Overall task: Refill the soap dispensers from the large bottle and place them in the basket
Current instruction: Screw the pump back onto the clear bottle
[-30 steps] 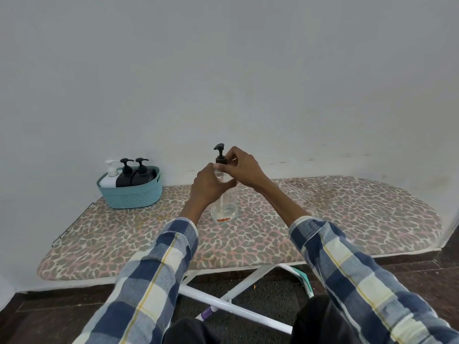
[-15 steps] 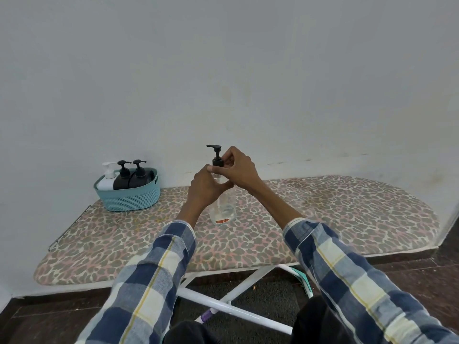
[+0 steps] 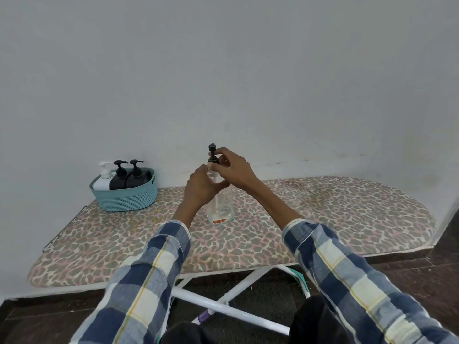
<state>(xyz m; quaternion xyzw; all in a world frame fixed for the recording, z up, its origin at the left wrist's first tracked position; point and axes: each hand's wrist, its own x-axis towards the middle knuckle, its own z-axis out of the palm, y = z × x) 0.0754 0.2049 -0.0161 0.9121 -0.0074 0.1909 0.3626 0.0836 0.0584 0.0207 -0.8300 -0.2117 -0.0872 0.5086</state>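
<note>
A clear soap dispenser [image 3: 221, 211] stands upright in the middle of the ironing board [image 3: 323, 207], with a little liquid at its bottom. My left hand [image 3: 201, 188] is wrapped around its upper body. My right hand [image 3: 232, 167] pinches the black pump cap [image 3: 212, 155] at the neck. A teal woven basket [image 3: 125, 198] sits at the board's far left by the wall. It holds a white dispenser [image 3: 103, 180] and two black dispensers [image 3: 129, 178]. No large bottle is in view.
The board has a leopard-print cover and white crossed legs [image 3: 223, 301] over a dark floor. A white wall rises directly behind the board. A wire rest [image 3: 62, 230] sticks out at the board's left end.
The pump head has turned from pointing left to pointing toward me as my right hand twisted the cap. My left hand stays on the bottle.
</note>
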